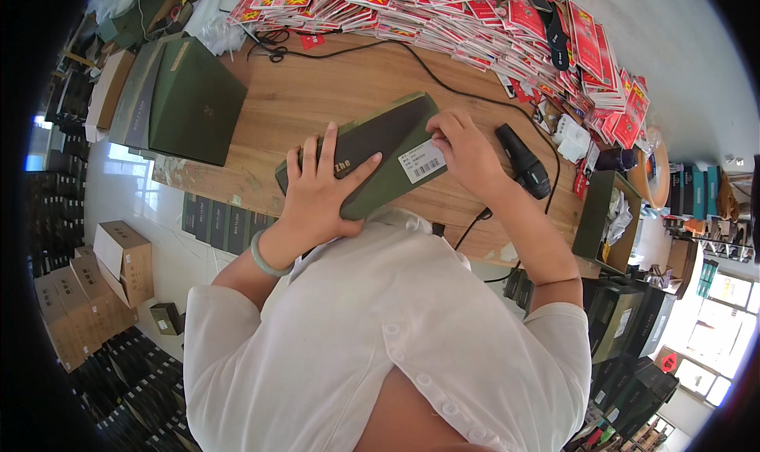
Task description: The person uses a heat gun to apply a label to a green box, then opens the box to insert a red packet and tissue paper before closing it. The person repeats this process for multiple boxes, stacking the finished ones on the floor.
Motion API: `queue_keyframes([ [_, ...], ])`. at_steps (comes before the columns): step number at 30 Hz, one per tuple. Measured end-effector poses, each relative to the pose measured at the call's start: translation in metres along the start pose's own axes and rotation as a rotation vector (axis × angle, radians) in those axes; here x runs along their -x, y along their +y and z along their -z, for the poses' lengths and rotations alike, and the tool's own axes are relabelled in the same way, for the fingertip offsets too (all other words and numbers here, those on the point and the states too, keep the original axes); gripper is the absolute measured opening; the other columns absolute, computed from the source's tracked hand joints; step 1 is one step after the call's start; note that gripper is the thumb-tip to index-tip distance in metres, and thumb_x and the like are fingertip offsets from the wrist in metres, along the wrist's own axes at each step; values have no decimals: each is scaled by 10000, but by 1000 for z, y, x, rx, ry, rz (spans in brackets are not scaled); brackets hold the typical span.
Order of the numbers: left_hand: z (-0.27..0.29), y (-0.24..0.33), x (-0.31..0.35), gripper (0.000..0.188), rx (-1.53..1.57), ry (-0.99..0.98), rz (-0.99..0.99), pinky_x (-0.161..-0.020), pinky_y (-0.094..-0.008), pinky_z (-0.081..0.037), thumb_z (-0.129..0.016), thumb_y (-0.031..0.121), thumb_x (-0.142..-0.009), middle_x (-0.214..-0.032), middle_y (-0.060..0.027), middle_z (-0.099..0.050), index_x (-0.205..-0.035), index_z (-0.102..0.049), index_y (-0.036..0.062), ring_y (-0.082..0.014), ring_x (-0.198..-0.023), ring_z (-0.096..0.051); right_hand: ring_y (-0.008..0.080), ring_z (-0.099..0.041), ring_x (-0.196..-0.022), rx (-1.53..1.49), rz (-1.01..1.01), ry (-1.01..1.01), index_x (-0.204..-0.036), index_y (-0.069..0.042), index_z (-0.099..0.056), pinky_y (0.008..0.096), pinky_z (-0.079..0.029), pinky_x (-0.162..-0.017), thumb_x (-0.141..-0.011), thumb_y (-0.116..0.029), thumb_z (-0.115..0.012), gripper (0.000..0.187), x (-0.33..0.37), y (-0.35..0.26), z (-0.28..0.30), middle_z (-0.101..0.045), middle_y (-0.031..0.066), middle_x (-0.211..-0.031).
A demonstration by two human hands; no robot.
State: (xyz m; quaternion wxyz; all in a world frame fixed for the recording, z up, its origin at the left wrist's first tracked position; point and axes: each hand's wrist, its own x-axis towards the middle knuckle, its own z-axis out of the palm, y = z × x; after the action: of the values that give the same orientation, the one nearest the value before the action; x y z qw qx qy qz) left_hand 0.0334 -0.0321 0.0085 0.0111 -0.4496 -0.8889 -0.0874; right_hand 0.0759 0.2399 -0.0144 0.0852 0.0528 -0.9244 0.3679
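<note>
A dark green lidded cardboard box [368, 195] rests tilted at the table's near edge, close against my shirt. Over its dark top panel my left hand [317, 191] lies with the fingers spread, the thumb down at the near side, holding the box. A white barcode label [423, 163] sits on the right part of the box. At the upper right corner of that label, the thumb and fingers of my right hand [467, 147] are pinched together. The fingertips partly cover the label's edge. Right of this hand lies a black corded hand-held device [524, 161].
Piles of red printed cards [491, 28] line the table's far edge. A black cable [419, 60] curves across the wooden table [309, 80] near black scissors [275, 47]. Large green boxes [194, 96] stand at the left; an open green box [606, 218] is at the right.
</note>
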Motion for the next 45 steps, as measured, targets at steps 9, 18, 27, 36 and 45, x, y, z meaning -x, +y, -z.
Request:
queue_keyframes([
  [9,-1,-1,1,1019,1,1,3,-1007,-578,-282,-818,411,-484,-1523,-331,-237,-1445,-481,384,-468,-1227,-355,305,-616,-908,92,23,-77,-1069,-68,-534,399,-515,-762,-868,74,-560,248,-4,-9,2,-531,126,-1047],
  [18,-1,-1,2,1044,-6,-2,7,-1008,-579,-281,-839,413,-466,-1525,-330,-235,-1445,-479,385,-461,-1245,-348,361,-611,-928,-19,-41,-54,-1112,-72,-519,420,-525,-779,-857,76,-566,298,-4,-4,3,-515,144,-1091],
  [27,-1,1,3,1094,-12,-36,15,-1013,-587,-281,-863,436,-451,-1532,-326,-222,-1463,-449,396,-458,-1265,-338,373,-614,-925,124,-50,-111,-1112,-94,-508,455,-521,-736,-867,50,-568,290,-3,-7,2,-512,148,-1075],
  [36,-1,4,3,1100,-20,-47,24,-1018,-592,-283,-866,438,-450,-1536,-313,-215,-1463,-439,410,-457,-1280,-329,371,-580,-978,92,35,-172,-1074,-87,-517,440,-502,-796,-881,56,-538,241,-7,-4,9,-524,145,-1081],
  [45,-1,5,4,1067,4,-31,34,-1047,-574,-253,-855,419,-455,-1529,-322,-228,-1450,-468,390,-460,-1293,-322,350,-567,-978,169,-111,108,-969,-52,-680,440,-474,-848,-823,-15,-677,151,12,0,-5,-577,128,-1024],
])
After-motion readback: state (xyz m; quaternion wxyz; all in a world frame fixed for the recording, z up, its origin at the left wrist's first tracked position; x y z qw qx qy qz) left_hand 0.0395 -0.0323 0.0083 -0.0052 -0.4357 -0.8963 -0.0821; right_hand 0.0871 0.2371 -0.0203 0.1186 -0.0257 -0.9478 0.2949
